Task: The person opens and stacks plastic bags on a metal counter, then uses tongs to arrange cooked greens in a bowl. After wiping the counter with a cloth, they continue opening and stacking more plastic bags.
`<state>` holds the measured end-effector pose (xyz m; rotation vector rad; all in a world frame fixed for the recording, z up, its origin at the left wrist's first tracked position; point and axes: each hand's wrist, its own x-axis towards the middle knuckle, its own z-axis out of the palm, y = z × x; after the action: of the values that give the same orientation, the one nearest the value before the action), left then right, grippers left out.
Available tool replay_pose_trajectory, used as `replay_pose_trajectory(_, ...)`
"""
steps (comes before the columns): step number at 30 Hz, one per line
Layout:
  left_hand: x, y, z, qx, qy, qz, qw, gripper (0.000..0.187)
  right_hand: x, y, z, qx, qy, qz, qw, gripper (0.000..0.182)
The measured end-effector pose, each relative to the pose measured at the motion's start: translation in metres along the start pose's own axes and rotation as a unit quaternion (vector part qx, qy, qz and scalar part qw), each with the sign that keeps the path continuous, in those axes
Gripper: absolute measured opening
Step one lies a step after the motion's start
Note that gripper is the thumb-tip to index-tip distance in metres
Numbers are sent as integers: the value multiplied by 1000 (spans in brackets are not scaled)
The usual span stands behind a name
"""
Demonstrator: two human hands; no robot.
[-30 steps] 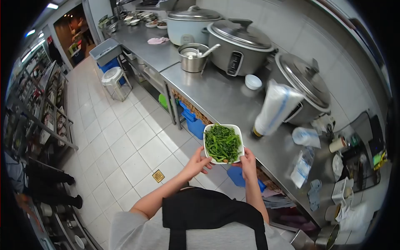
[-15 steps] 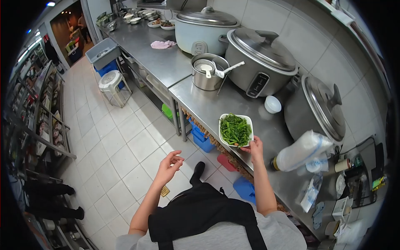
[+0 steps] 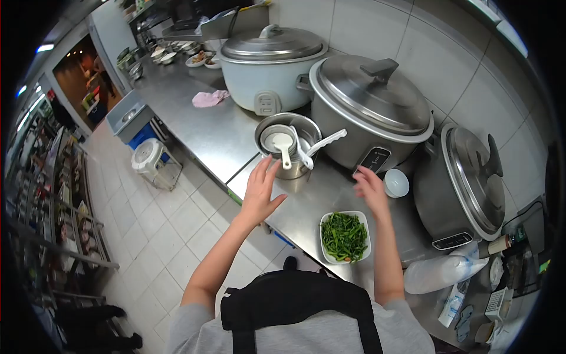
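A steel pot (image 3: 289,172) stands on the steel counter (image 3: 283,209), with a smaller metal container and white scoops inside it. My left hand (image 3: 260,192), fingers spread and holding nothing, is just in front of this pot. My right hand (image 3: 371,187) is raised near the front of the dark grey rice cooker (image 3: 354,130), fingers apart, beside a small white bowl (image 3: 396,183). Below my right hand, near the counter's front edge, sits a square white dish of green vegetables (image 3: 344,237), untouched by either hand.
A pale blue cooker (image 3: 259,82) and another grey cooker (image 3: 451,189) line the wall. A pink cloth (image 3: 209,99) lies farther left. At the right are a plastic-wrapped bundle (image 3: 433,274) and a white basket (image 3: 499,304). A stool (image 3: 154,159) stands on the floor.
My right hand has let go of the vegetable dish and moved up toward the cooker. My left hand has risen from over the floor to the pot. The view has shifted closer to the counter.
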<state>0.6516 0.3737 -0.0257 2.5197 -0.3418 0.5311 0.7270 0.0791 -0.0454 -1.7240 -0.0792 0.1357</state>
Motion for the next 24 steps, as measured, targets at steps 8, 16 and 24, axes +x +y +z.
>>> replay_pose_trajectory(8,76,-19,61,-56,28,26,998,92,90,-25,94,37,-150,-38,987,36)
replay_pose_trajectory(16,117,-72,69,-443,44,-81,892,7,95,-65,103,-278,-37,-193,940,19)
replay_pose_trajectory(24,123,-90,35,-485,-181,1,856,16,112,-35,114,-539,77,-33,838,16)
